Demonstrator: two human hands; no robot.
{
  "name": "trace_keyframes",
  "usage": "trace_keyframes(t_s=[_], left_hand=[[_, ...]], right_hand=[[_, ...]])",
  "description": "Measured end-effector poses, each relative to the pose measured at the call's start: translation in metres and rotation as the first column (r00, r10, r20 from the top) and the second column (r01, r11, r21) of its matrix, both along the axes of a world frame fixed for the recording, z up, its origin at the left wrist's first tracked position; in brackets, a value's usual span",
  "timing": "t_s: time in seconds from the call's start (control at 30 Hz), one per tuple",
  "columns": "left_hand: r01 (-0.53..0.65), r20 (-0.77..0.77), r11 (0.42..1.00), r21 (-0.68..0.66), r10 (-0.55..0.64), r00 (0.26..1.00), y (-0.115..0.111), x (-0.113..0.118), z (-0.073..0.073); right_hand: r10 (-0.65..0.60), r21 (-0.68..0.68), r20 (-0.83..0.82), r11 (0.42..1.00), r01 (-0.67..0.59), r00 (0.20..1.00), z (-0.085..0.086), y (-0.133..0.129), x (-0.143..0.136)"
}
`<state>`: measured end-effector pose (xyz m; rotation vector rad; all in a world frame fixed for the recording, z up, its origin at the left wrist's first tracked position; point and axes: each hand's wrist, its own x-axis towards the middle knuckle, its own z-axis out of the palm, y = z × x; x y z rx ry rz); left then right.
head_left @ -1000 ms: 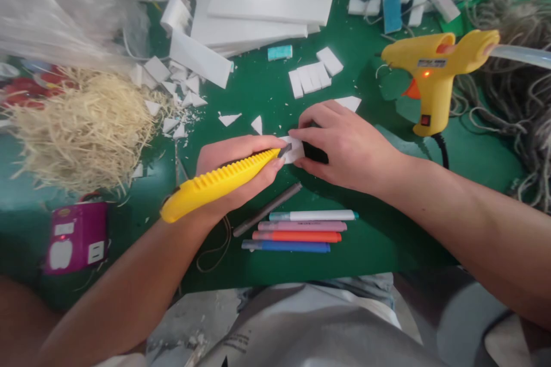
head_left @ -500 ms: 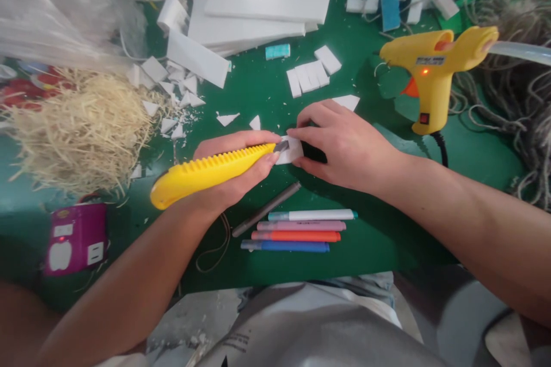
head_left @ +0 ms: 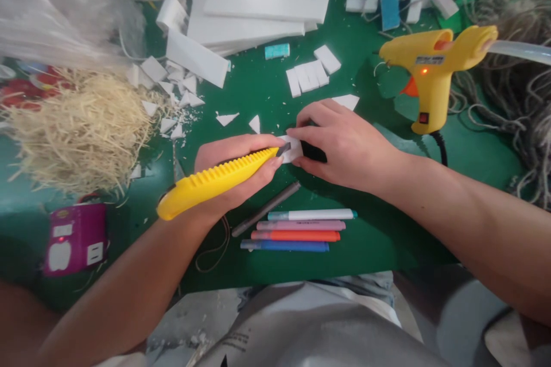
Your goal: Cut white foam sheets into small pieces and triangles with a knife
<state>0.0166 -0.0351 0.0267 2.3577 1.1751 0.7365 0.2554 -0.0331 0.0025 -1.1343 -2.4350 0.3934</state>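
Note:
My left hand point(head_left: 241, 169) is closed around a yellow utility knife point(head_left: 219, 178), its handle slanting down to the left. The knife's dark blade reaches over a small white foam piece point(head_left: 294, 150). With thumb and fingertips, my right hand point(head_left: 338, 140) grips that foam piece from its right side. The fingertips of my left hand also lie at the foam's left edge. Beyond my hands sits a row of cut white foam strips point(head_left: 307, 77), with a separate foam block point(head_left: 328, 59) beside it. How deep the blade sits in the foam, I cannot tell.
Several markers point(head_left: 297, 236) and a grey pen point(head_left: 266, 209) lie in front of my hands. To the right stands a yellow glue gun point(head_left: 433, 71) beside grey cord point(head_left: 499, 69). Straw point(head_left: 81, 132), a purple box point(head_left: 76, 239), foam scraps point(head_left: 187, 89) and foam sheets point(head_left: 258, 6) surround the workspace.
The knife has shifted slightly to the right, its handle end dropping a little lower. My left hand has moved with it. My right hand stays on the foam piece.

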Motion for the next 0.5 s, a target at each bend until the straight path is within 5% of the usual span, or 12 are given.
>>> trace_keyframes(t_s=[0.5], left_hand=[[0.004, 0.015, 1.0, 0.024, -0.004, 1.0, 0.0011, -0.0009, -0.0018]], right_hand=[[0.0, -0.01, -0.012, 1.0, 0.0, 1.0, 0.0001, -0.0003, 0.0005]])
